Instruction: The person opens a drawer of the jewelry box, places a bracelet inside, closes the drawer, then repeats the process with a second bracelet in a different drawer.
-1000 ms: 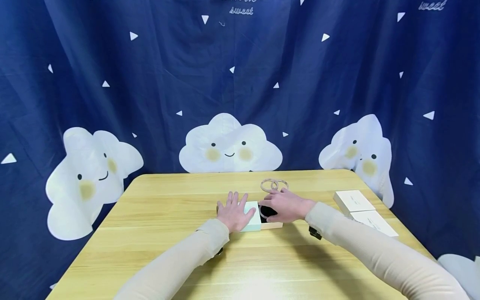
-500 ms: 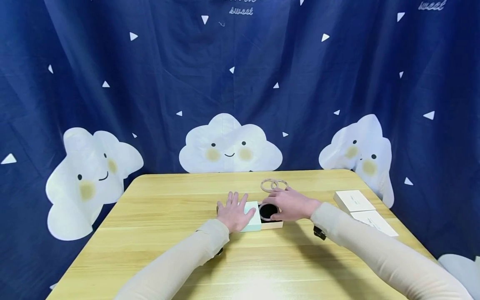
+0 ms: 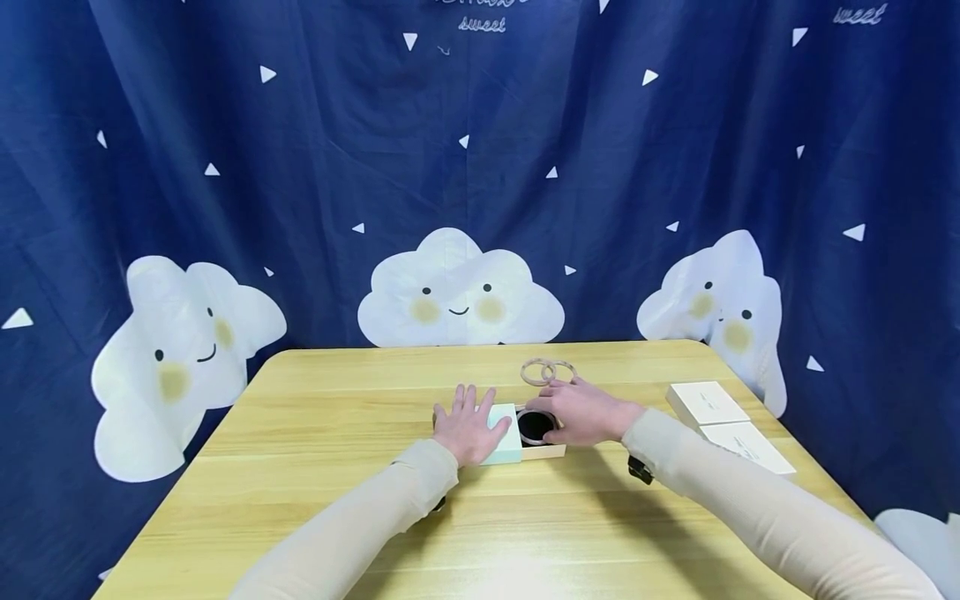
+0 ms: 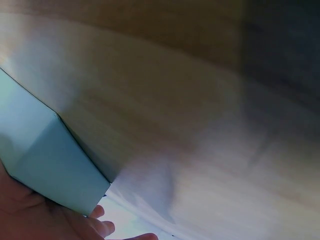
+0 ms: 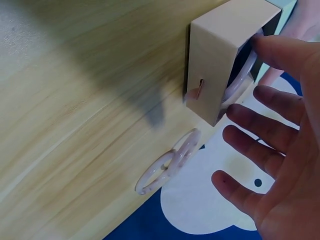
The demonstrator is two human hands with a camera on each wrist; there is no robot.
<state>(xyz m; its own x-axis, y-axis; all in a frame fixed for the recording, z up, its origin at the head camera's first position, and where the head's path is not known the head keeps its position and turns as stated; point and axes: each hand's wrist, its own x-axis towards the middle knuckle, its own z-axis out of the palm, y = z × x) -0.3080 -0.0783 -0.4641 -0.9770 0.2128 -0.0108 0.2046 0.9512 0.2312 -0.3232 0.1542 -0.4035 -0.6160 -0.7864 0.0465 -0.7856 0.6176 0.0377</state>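
A drawer-style gift box lies on the table, its pale teal sleeve (image 3: 503, 434) to the left and its peach drawer (image 5: 214, 52) pulled out to the right. My left hand (image 3: 465, 429) rests on the sleeve with its fingers spread. Inside the drawer, a pale bangle (image 5: 239, 86) sits around a round black pad (image 3: 536, 426). My right hand (image 3: 581, 412) is over the drawer's right end. Its thumb tip touches the bangle in the right wrist view, while the other fingers stretch loosely past the drawer's far side.
Two more pinkish bangles (image 5: 144, 189) lie overlapping on the wooden table (image 3: 337, 433) behind the box. At the right edge are two white boxes (image 3: 708, 402) with small print. A dark blue curtain (image 3: 465, 167) with cloud faces hangs behind the table.
My right hand has shifted slightly right and drawn back from the drawer, uncovering more of the bangle and black pad. The left hand has stayed on the sleeve.
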